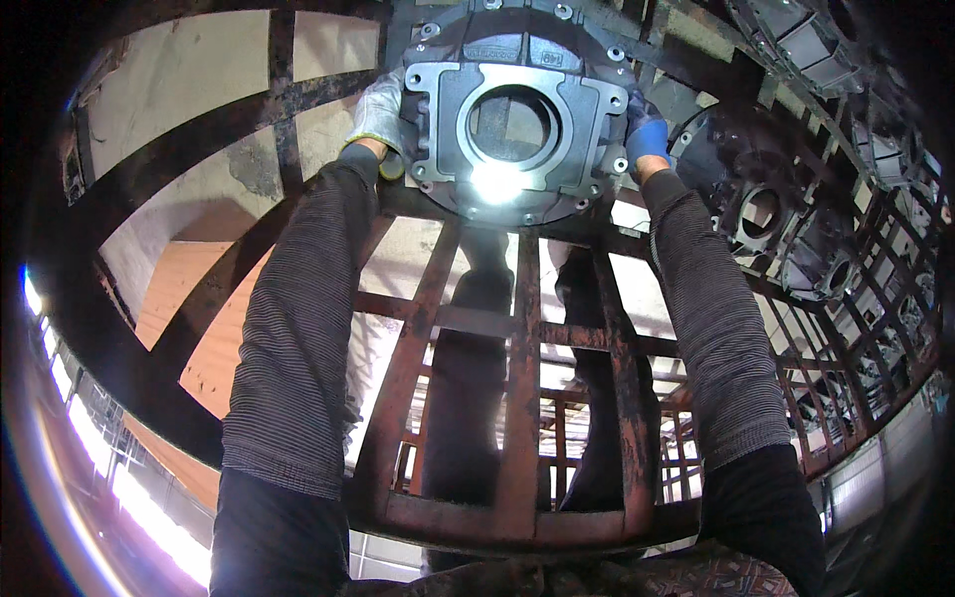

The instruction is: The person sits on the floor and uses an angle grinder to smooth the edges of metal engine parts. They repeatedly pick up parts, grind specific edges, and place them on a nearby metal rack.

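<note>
A large round dark grey cast metal housing (517, 109) with a central round opening and bolt holes on its flange rests on top of a rusty steel frame (522, 378). My left hand (380, 119), in a grey glove, grips the housing's left rim. On the right rim sits my right hand (647, 137), in a blue glove, gripping it as well. Both forearms wear dark striped sleeves and reach up from the lower edge.
Several similar dark cast housings (786, 249) line a rack at the right. The rusty frame's bars run below the housing, with pale floor and orange boards (189, 298) seen through them at the left. Bright light glares at the lower left rim.
</note>
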{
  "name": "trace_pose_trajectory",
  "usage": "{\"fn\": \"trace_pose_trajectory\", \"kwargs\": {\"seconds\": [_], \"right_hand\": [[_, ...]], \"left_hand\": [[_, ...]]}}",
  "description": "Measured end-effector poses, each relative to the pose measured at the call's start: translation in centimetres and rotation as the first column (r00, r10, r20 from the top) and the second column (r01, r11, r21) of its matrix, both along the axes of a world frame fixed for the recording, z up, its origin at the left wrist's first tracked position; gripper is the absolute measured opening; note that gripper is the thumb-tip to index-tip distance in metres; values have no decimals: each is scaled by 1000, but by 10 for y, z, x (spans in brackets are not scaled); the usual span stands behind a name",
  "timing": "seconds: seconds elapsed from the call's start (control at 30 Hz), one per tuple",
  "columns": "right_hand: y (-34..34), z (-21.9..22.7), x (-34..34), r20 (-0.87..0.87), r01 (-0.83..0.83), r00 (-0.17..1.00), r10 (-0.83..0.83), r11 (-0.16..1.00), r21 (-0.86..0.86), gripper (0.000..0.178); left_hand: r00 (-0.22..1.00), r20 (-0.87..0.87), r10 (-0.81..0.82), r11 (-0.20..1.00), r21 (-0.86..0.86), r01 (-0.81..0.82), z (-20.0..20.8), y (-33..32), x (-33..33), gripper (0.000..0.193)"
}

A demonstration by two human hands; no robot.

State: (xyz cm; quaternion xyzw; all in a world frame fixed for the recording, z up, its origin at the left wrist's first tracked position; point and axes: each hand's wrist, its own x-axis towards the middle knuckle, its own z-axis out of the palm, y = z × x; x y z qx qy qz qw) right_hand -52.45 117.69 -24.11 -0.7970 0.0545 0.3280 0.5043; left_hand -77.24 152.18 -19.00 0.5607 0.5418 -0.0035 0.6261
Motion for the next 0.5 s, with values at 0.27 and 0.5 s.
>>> {"fn": "trace_pose_trajectory", "kwargs": {"seconds": [0.27,0.5], "right_hand": [[-2,-1,-2,21,8,1000,-9,999,46,41],[1,5,-19,-96,200,977,-191,976,87,40]], "left_hand": [[994,3,105,991,-80,-104,22,-11,7,48],[993,46,109,993,-40,-107,-3,-7,1,48]]}}
